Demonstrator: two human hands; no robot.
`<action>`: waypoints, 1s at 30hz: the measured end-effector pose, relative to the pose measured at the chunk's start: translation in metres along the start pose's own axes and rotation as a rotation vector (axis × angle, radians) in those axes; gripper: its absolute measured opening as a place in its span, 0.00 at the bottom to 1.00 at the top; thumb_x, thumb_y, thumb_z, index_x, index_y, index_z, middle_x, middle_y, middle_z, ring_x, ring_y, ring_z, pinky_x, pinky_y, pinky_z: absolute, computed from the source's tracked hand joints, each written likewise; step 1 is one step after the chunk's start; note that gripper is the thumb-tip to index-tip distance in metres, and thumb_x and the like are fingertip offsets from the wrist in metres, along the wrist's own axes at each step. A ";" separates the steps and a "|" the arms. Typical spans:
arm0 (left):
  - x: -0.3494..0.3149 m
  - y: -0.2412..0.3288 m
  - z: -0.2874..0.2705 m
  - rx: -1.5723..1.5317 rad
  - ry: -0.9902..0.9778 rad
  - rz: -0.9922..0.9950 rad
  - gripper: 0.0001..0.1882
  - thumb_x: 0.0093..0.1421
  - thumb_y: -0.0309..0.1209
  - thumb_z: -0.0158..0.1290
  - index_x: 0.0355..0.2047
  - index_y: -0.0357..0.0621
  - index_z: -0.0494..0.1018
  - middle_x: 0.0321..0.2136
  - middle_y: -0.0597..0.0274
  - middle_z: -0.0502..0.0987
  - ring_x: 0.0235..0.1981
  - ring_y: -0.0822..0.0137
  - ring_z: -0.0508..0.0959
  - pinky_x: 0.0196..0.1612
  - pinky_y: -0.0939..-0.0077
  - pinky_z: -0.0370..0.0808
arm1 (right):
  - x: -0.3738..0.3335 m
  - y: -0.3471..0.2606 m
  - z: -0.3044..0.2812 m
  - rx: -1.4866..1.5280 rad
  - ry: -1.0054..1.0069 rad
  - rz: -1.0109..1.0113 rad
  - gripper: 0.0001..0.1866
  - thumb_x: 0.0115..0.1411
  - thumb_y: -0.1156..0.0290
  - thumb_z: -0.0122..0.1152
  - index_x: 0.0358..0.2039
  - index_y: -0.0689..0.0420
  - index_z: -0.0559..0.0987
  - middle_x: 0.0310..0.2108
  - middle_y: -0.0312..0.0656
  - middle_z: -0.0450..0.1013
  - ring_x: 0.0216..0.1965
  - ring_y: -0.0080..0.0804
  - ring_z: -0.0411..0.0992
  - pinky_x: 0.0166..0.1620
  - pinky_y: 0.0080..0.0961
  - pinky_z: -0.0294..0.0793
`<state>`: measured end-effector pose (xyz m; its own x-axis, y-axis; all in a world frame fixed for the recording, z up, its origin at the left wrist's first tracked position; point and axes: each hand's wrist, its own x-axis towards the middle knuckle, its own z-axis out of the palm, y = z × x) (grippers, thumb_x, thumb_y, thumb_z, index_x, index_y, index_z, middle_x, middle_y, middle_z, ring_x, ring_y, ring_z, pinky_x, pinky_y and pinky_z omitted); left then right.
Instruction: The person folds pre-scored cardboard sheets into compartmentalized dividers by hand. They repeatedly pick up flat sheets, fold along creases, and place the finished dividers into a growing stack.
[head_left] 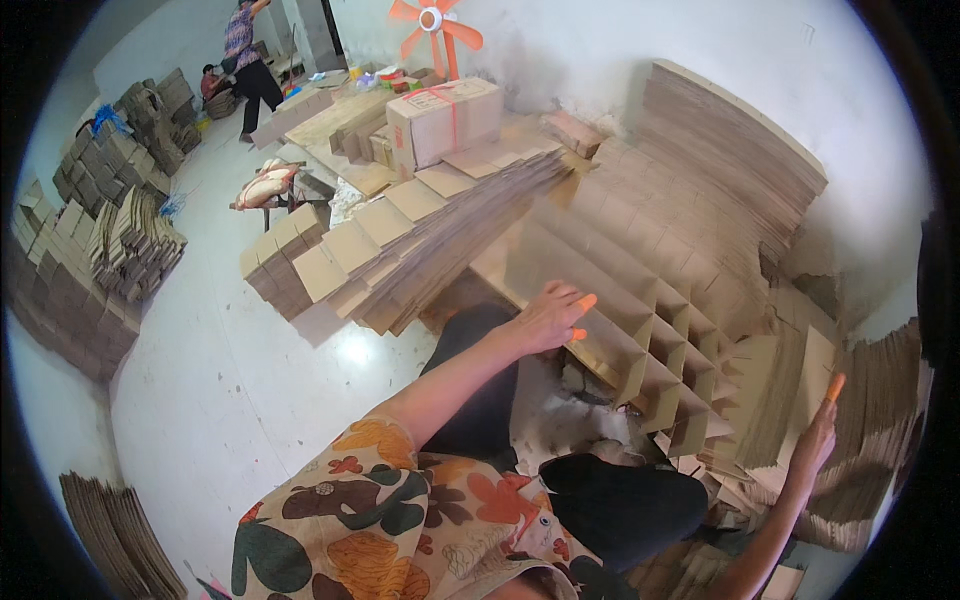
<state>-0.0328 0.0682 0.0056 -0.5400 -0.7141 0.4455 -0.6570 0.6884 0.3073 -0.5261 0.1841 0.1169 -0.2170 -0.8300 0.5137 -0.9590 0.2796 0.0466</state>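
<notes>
My left hand (552, 318) hovers at the near side of a partly assembled cardboard divider grid (668, 348). Orange covers sit on its thumb and a finger, which are held apart with nothing visible between them. Long cardboard strips (575, 262) run back from the grid; crossing strips stand upright at its right end. Out to the right is my right hand (818, 432), one orange-tipped finger stretched upward beside a stack of upright cardboard strips (775, 400). Its other fingers are partly hidden, and whether it touches the cardboard I cannot tell.
A fanned row of cardboard strips (420, 235) lies to the left, with a closed carton (445, 125) and an orange fan (437, 30) behind it. Tall stacks (735, 130) line the wall. More bundles (125, 240) stand far left. Another person (250, 60) stands at the back.
</notes>
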 end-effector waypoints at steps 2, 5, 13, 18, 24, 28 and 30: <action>0.006 -0.007 0.010 -0.028 0.032 0.056 0.32 0.50 0.38 0.60 0.52 0.34 0.66 0.46 0.46 0.72 0.52 0.54 0.68 0.58 0.61 0.60 | 0.000 -0.014 -0.020 0.103 0.113 -0.021 0.39 0.58 0.86 0.45 0.67 0.48 0.45 0.53 0.50 0.67 0.43 0.50 0.73 0.41 0.38 0.76; 0.007 -0.023 0.016 0.058 -0.023 0.039 0.34 0.48 0.38 0.61 0.53 0.36 0.65 0.45 0.46 0.72 0.51 0.53 0.68 0.54 0.59 0.62 | 0.005 -0.105 -0.056 0.526 0.182 -0.032 0.37 0.58 0.84 0.49 0.66 0.50 0.52 0.62 0.46 0.58 0.58 0.39 0.63 0.57 0.34 0.65; 0.025 -0.031 0.020 -0.014 0.225 0.097 0.27 0.44 0.30 0.64 0.47 0.44 0.72 0.34 0.54 0.76 0.42 0.55 0.72 0.48 0.60 0.66 | 0.002 -0.232 -0.028 0.923 -0.143 -0.123 0.38 0.50 0.85 0.60 0.62 0.57 0.60 0.59 0.49 0.63 0.57 0.30 0.64 0.55 0.23 0.65; 0.032 -0.051 0.036 -0.109 0.117 0.103 0.18 0.46 0.24 0.62 0.40 0.43 0.75 0.26 0.59 0.76 0.34 0.59 0.73 0.47 0.64 0.67 | 0.000 -0.269 0.002 0.940 -0.223 -0.091 0.36 0.51 0.84 0.59 0.61 0.63 0.59 0.40 0.58 0.74 0.41 0.35 0.76 0.44 0.25 0.72; 0.030 -0.061 0.046 -0.216 0.116 0.118 0.11 0.45 0.21 0.60 0.31 0.44 0.76 0.20 0.61 0.73 0.26 0.61 0.71 0.43 0.65 0.68 | 0.004 -0.299 0.026 0.956 -0.268 -0.074 0.33 0.52 0.84 0.57 0.60 0.64 0.60 0.36 0.59 0.73 0.36 0.46 0.75 0.40 0.25 0.72; 0.030 -0.065 0.048 -0.210 0.120 0.124 0.11 0.44 0.19 0.60 0.30 0.44 0.76 0.18 0.61 0.70 0.24 0.61 0.69 0.42 0.66 0.67 | 0.016 -0.308 0.023 0.867 -0.280 -0.098 0.33 0.52 0.84 0.57 0.59 0.65 0.60 0.36 0.59 0.73 0.37 0.47 0.75 0.40 0.28 0.73; 0.032 -0.068 0.050 -0.222 0.126 0.125 0.11 0.44 0.19 0.60 0.29 0.44 0.76 0.18 0.61 0.70 0.24 0.61 0.69 0.42 0.66 0.67 | 0.019 -0.311 0.019 0.838 -0.302 -0.076 0.33 0.52 0.84 0.56 0.59 0.65 0.60 0.37 0.60 0.73 0.37 0.47 0.75 0.40 0.29 0.73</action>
<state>-0.0319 -0.0076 -0.0433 -0.5309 -0.6100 0.5883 -0.4502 0.7911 0.4140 -0.2357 0.0723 0.0960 -0.0732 -0.9566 0.2819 -0.7655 -0.1273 -0.6308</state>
